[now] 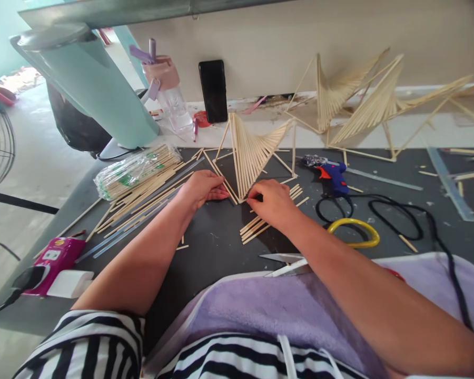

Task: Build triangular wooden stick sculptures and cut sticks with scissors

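A twisted model of thin wooden sticks (249, 158) stands on the dark table, its sticks fanned into a curved surface. My left hand (205, 188) is at its near left side, thumb and fingers closed on one of the slanting wooden sticks there. At the near bottom corner my right hand (272, 200) pinches the model; its fingertips are partly hidden. Beneath and beside the right hand lies a small pile of cut sticks (256, 227). Scissors with a yellow handle (357, 233) lie partly under my right forearm, blades pointing left.
A blue glue gun (334, 176) with a black cord lies right of the model. Left are a plastic-wrapped stick bundle (136, 171), loose sticks and a pink power socket (57, 263). Behind stand a phone (214, 90), a bottle (169, 100), a teal jug (82, 84) and finished stick models (363, 110).
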`<state>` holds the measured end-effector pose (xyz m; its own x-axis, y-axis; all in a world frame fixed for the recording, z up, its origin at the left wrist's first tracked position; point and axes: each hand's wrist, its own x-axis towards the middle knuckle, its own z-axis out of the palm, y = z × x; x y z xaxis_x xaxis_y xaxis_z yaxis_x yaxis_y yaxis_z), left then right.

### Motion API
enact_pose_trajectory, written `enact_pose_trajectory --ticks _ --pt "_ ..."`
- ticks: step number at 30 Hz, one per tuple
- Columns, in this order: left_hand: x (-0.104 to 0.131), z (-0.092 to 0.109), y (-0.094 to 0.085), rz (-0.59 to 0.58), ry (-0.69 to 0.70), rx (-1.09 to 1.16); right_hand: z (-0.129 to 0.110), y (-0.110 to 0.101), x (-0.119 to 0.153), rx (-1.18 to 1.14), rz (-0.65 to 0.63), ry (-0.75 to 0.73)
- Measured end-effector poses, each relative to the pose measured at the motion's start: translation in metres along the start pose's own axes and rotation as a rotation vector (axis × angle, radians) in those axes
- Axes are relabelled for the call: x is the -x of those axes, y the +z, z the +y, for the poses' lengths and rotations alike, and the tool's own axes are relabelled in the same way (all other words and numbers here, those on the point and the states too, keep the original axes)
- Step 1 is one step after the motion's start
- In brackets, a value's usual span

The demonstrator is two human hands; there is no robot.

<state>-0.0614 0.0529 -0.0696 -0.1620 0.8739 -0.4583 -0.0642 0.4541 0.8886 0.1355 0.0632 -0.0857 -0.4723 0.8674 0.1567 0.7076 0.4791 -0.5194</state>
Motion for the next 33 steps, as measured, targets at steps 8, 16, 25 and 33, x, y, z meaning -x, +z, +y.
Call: enact_pose_trajectory --ticks 8,16,25,33 --pt "0.002 0.0026 0.006 0.034 0.0 -0.021 -0.0043 0.0043 0.0018 -0.049 -0.03 0.011" --pt "0.0021 0.0025 0.0088 0.052 0.001 -0.026 -0.0041 0.0049 0.0028 -0.025 -0.023 0.001" --pt "0.0027 0.0027 0.0091 0.036 -0.006 -0.039 -0.0069 0.0063 0.0027 0.005 -0.024 0.011" --pt "0.0034 0.003 0.01 0.053 0.003 -0.034 -0.0056 0.0101 0.0018 0.008 -0.008 0.016"
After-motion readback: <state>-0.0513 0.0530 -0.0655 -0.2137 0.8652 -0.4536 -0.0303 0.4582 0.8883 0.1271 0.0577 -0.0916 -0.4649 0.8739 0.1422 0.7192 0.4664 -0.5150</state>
